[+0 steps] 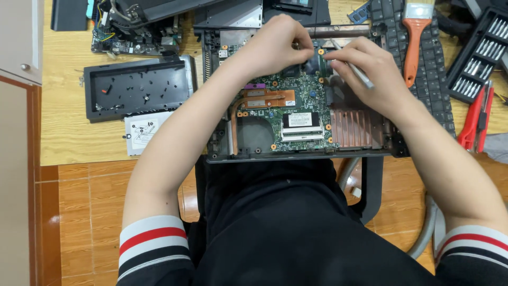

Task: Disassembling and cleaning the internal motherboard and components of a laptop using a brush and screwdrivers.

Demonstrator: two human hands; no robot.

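**Both hands meet over an opened laptop**

While the wooden counter (69,132) carries the clutter, an opened laptop chassis (222,151) lies at its near edge, right in front of the person. Its green circuit board (299,100) is exposed, with a copper heat pipe (270,98) across the left part and a copper fin block (354,127) at the right.

Both forearms reach forward from striped cuffs and bend inward, so the hands meet over the far part of the board. The left hand (275,45) is curled, palm down, its fingertips pressed together in a pinch at the board's far edge; what they pinch is too small to tell. The right hand (370,69) is also closed, holding a slim silver tool (355,71) pen-fashion, the tip slanting toward the left hand's fingertips. The two hands are almost touching.

Left of the laptop lies a black plastic cover (137,87), with a flat metal bracket (145,131) just beside it. To the right sit a loose black keyboard (431,69), an orange-handled brush (415,37) on it, a case of screwdriver bits (479,53) and red-handled pliers (476,119).
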